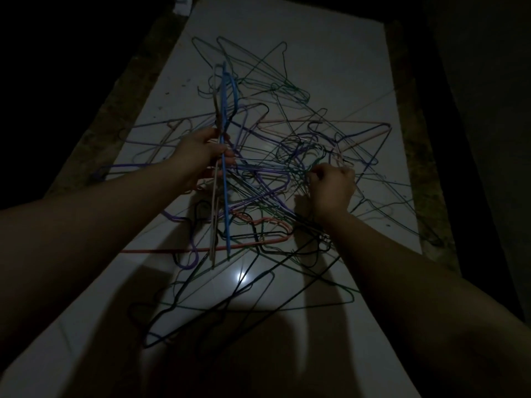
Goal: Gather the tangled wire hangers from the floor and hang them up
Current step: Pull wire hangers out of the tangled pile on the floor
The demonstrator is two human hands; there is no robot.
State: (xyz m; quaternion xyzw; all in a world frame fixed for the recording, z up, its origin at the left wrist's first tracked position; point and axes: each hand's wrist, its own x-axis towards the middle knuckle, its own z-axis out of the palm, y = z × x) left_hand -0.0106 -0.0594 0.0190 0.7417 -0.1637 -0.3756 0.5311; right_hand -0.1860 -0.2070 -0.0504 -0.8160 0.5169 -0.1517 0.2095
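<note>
Shadows of two arms fall on the white floor [316, 38] at the bottom of the frame, next to a bright spot [240, 276] of light. A dark hanger [172, 307] lies flat there by itself, closest to the person and not picked up yet.

A little farther up, left of the middle, the left hand [201, 159] is closed around a bunch [225, 196] of hangers. The bunch stands up on its edge, with a blue hanger on the outside. It is likely held this way so the loose ones stay together and do not catch on the rest again.

Right of the middle, the right hand [333, 188] reaches down into the pile of hangers [287, 156]. Its fingers are curled tight and pinch thin wires. The picture is too dark to tell which wire it has. It looks like this hand is trying to work one more hanger free.

The pile fills the middle of the floor, with purple, green, black and pink wires hooked through each other. A pink hanger [330, 123] sits at the right side of it. Green ones [258, 67] lie farthest away, near the top.

Most of the hangers are on the floor, so the job looks far from done. Pulling hard could drag the whole pile along.
</note>
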